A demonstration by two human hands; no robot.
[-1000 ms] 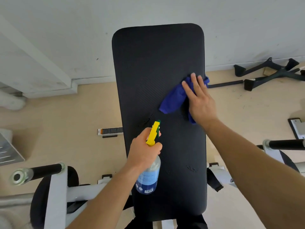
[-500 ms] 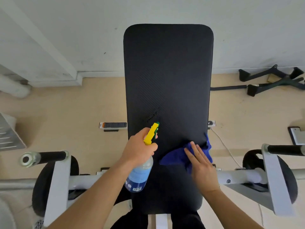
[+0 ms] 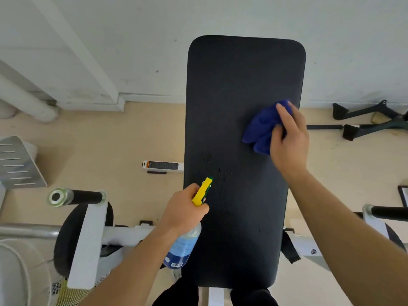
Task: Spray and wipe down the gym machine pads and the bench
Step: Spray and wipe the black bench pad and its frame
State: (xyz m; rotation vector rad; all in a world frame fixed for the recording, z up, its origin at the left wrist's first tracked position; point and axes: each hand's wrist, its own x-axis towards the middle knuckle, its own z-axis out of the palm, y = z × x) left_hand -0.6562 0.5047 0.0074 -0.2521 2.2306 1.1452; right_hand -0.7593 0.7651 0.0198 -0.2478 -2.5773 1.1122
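We are pressing the blue cloth (image 3: 260, 129) onto the black bench pad (image 3: 242, 85) with our right grip (image 3: 289, 140), its fingers curling over the bunched fabric. The cloth has travelled from the pad's near right edge to its far right side. Our left grip (image 3: 183, 208) is still holding the spray bottle (image 3: 183, 246) at the near left edge, its yellow nozzle pointing at wet specks (image 3: 218, 171) on the pad.

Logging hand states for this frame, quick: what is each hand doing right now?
Left hand: closed, gripping the spray bottle.
Right hand: closed, gripping the blue cloth against the bench pad.
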